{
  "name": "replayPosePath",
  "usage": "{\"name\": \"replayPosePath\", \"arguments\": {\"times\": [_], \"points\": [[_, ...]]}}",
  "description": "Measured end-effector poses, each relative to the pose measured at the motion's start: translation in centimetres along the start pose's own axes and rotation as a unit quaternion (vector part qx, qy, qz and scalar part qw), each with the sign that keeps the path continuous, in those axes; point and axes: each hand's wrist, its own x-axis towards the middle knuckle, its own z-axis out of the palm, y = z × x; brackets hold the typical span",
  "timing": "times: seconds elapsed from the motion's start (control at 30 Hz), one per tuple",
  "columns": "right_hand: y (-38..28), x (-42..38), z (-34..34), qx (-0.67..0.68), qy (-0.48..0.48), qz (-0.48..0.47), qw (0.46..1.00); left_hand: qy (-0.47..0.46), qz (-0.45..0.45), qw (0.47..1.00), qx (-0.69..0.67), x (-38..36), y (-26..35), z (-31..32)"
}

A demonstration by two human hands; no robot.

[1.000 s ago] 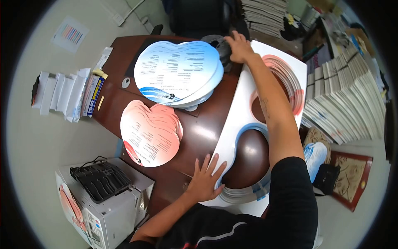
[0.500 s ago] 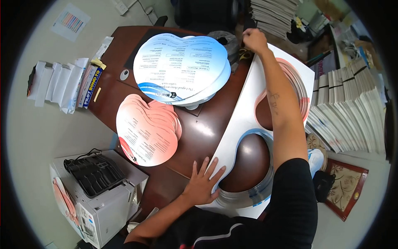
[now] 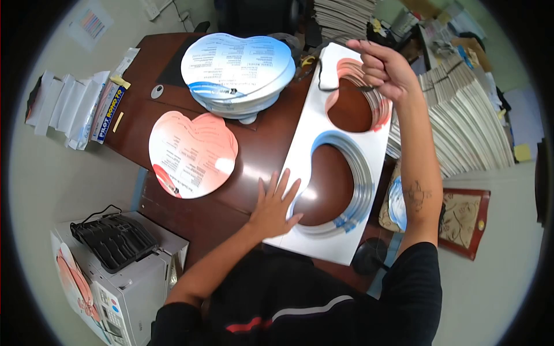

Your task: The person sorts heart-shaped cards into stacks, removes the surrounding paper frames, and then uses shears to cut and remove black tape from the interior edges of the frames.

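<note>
From where I'm standing, the printer (image 3: 138, 277) is sitting nearest the person, off to their left, with a black tray resting on top. The left hand (image 3: 271, 213) is pressing flat near the close end of the board stack (image 3: 323, 247), its fingers spreading apart and gripping nothing. The board stack is lying along the right side of the bench (image 3: 259, 150), its layers showing inside two cut-out openings, the nearer one rimmed blue and the farther one rimmed pink. Across the bare wood, the pink cards (image 3: 193, 155) are lying fanned, and beyond them the blue cards (image 3: 236, 69) are resting in a taller pile. What's just changing is at the far end: the right hand (image 3: 386, 72), which was reaching past that edge, is now rising over the board stack, its fingers curling together and seemingly clamping a dark cord (image 3: 329, 89). The cord is now looping over the white far end, so that end is being crossed while the left palm is bearing on the near one. Whether it's also running underneath, I can't tell. To the right, paper stacks (image 3: 456, 121) are leaning in rows, and a dark chair (image 3: 254, 14) is standing beyond the bench.
</note>
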Motion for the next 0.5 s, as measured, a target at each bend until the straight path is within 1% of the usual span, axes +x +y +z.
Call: {"name": "replayPosePath", "arguments": {"times": [0.03,0.07,0.1,0.13,0.23,0.27,0.3,0.33,0.37,0.4,0.43,0.47,0.5], "points": [[0.6,-2.6,0.9,0.079,-0.031,0.003,0.996,0.023,0.003,1.0,-0.007,-0.3,0.1,-0.4],[1.4,-5.3,2.3,0.116,-0.014,-0.009,0.993,0.047,0.007,0.999,-0.014,-0.5,0.3,-0.8],[2.3,-7.7,3.1,0.155,-0.053,-0.011,0.986,0.072,0.013,0.997,-0.021,-0.6,0.5,-1.3],[3.3,-10.1,4.5,0.189,-0.063,-0.004,0.98,0.159,0.036,0.984,-0.075,-0.4,1.4,-2.7],[6.1,-15.2,9.5,0.285,-0.087,0.018,0.954,0.311,0.113,0.925,-0.186,1.5,5.1,-7.0],[6.5,-16.1,10.9,0.291,-0.095,0.005,0.952,0.305,0.12,0.927,-0.183,2.1,5.9,-7.9],[6.8,-16.8,11.1,0.271,-0.057,-0.031,0.96,0.301,0.13,0.928,-0.179,2.8,6.3,-8.5],[6.7,-16.8,10.5,0.248,-0.02,-0.069,0.966,0.261,0.14,0.938,-0.181,3.3,6.1,-8.7],[6.7,-16.7,9.9,0.225,0.019,-0.104,0.969,0.129,0.071,0.916,-0.374,2.9,5.5,-8.9],[6.8,-16.5,9.5,0.146,0.153,-0.176,0.961,-0.016,-0.006,0.839,-0.544,1.8,4.7,-9.9],[6.5,-17.3,11.0,0.042,0.287,-0.218,0.932,-0.163,-0.084,0.713,-0.676,0.8,4.4,-10.7],[7.7,-18.5,10.0,-0.087,0.316,-0.178,0.928,-0.12,-0.1,0.61,-0.777,-0.1,4.8,-11.1],[9.2,-19.2,8.8,-0.215,0.334,-0.132,0.908,-0.068,-0.114,0.492,-0.86,-0.9,5.0,-11.9]]}}
